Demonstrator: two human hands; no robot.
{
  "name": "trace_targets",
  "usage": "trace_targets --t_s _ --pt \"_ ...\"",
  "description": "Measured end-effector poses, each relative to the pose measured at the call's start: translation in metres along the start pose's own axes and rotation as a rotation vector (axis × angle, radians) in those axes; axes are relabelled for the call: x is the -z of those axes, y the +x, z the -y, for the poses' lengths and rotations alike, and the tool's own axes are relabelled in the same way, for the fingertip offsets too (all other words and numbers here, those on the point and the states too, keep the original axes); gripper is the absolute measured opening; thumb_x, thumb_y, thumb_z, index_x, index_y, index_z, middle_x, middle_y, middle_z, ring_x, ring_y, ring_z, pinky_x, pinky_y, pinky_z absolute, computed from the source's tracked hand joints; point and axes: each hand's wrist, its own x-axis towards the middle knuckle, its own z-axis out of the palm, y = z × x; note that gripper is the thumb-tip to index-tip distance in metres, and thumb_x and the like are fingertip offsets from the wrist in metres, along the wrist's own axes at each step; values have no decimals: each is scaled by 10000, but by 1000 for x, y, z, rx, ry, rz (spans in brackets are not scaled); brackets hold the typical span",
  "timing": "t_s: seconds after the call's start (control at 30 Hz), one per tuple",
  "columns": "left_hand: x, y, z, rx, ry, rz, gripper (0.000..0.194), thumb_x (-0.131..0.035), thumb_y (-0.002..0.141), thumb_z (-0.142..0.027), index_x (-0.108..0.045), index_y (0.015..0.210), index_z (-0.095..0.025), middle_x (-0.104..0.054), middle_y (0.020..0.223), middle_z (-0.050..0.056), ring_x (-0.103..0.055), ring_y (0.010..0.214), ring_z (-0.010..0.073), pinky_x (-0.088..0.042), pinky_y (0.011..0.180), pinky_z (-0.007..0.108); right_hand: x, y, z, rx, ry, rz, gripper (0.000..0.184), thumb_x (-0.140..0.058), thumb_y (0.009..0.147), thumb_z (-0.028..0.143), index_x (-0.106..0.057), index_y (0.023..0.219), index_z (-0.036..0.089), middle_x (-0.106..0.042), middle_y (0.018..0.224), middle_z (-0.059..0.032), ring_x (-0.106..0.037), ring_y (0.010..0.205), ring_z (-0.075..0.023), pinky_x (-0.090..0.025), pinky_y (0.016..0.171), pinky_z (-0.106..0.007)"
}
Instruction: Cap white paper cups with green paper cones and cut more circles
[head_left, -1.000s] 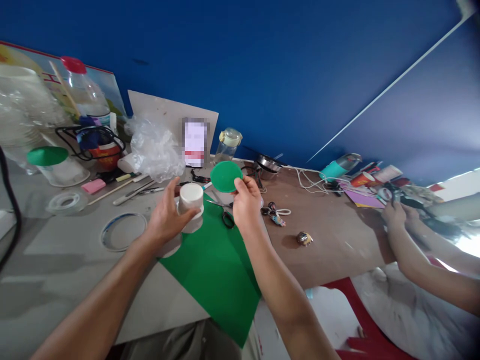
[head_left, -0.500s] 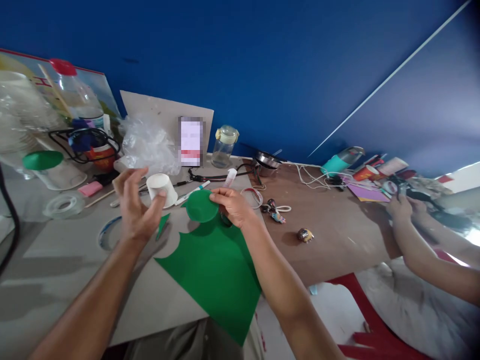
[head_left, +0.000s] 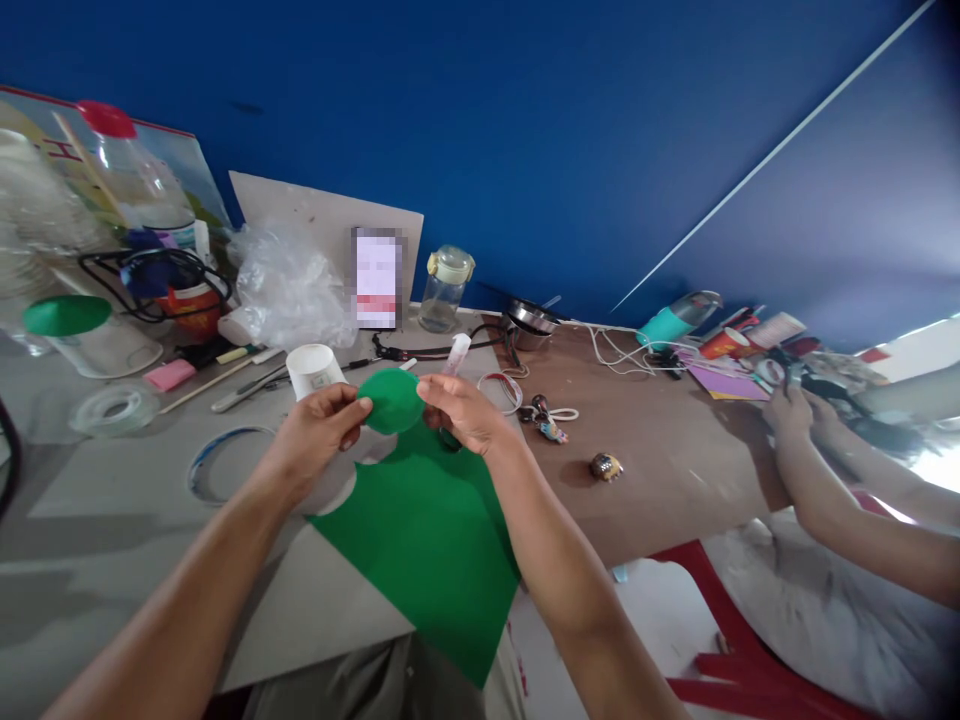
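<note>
A green paper disc (head_left: 391,402) is held up between my two hands, above the table. My left hand (head_left: 324,432) pinches its left edge, and my right hand (head_left: 463,412) pinches the right edge. Below them lies a larger green sheet (head_left: 435,530) with curved cut-outs along its upper edge, hanging over the table's front. A white paper cup (head_left: 311,370) stands just behind my left hand. Something dark lies beneath my right hand, mostly hidden.
At left are a tape roll (head_left: 116,408), a blue-white ring (head_left: 206,470) and a cup under a green cone (head_left: 71,315). A phone (head_left: 376,280) and a glass jar (head_left: 448,290) stand behind. Trinkets (head_left: 606,467) lie rightward; another person's hands (head_left: 795,410) work at far right.
My left hand has left the white cup, which now stands on the table, and has taken hold of the disc's left edge. My right hand still holds the disc.
</note>
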Motion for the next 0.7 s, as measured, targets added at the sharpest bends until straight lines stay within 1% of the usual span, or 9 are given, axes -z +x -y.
trace_targets --t_s 0.1,0.2,0.27,0.33,0.4,0.47,0.53,0.6,0.7 --pt "-1 1 3 -32 -92 -120 275 -816 638 -361 -639 736 -175 -528 560 -44 -418 452 72 -280 433 199 -3 -1 -2 -38 -66 65 521 -856 566 614 -557 651 196 -489 558 76 -406 519 -77 -279 523 -227" --pt "-2 1 4 -38 -118 -138 267 -817 643 -338 -638 752 -173 -546 573 -45 -460 461 77 -321 449 203 -5 -1 -7 -10 -202 25 440 -785 663 581 -567 665 198 -491 561 65 -384 526 -89 -258 526 -238" --pt "-2 0 4 -40 -121 -130 266 -822 646 -333 -634 744 -172 -547 564 -49 -475 464 78 -340 460 202 -6 -1 -9 35 -324 -5 345 -730 739 493 -563 660 200 -465 550 65 -363 528 -95 -249 534 -248" --pt "-2 0 4 -38 -125 -114 270 -828 649 -340 -632 722 -170 -551 561 -47 -478 465 76 -348 466 200 -8 -1 -8 131 -465 -70 293 -679 785 371 -508 613 206 -429 543 64 -348 542 -99 -248 555 -258" --pt "-2 0 4 -24 -131 -97 277 -834 647 -351 -630 695 -169 -558 559 -43 -481 466 74 -348 464 198 -10 -1 -7 265 -596 -165 326 -644 796 273 -413 573 216 -403 552 57 -348 568 -106 -248 581 -269" --pt "-2 -1 3 -3 -133 -80 282 -837 640 -356 -627 667 -169 -574 562 -34 -484 467 75 -350 461 199 -11 -2 -7 394 -681 -246 357 -630 792 223 -348 573 223 -400 576 48 -357 596 -117 -248 600 -279" --pt "-1 -1 2 18 -125 -61 294 -843 629 -364 -623 644 -170 -592 563 -21 -486 465 77 -353 459 201 -13 -3 -7 467 -706 -287 352 -627 786 205 -340 584 226 -413 600 41 -369 614 -125 -256 611 -285" --pt "-1 -1 2 25 -116 -41 309 -852 618 -377 -623 631 -169 -612 572 -9 -494 464 81 -361 458 204 -13 -2 -8 435 -668 -287 345 -629 794 223 -352 588 230 -405 586 43 -364 599 -126 -264 603 -287" --pt "-2 -1 4 9 -104 -13 311 -855 620 -381 -627 630 -170 -635 588 1 -508 463 86 -381 463 209 -14 -2 -9 326 -551 -277 337 -631 810 270 -382 585 230 -372 545 52 -338 561 -119 -268 573 -285"
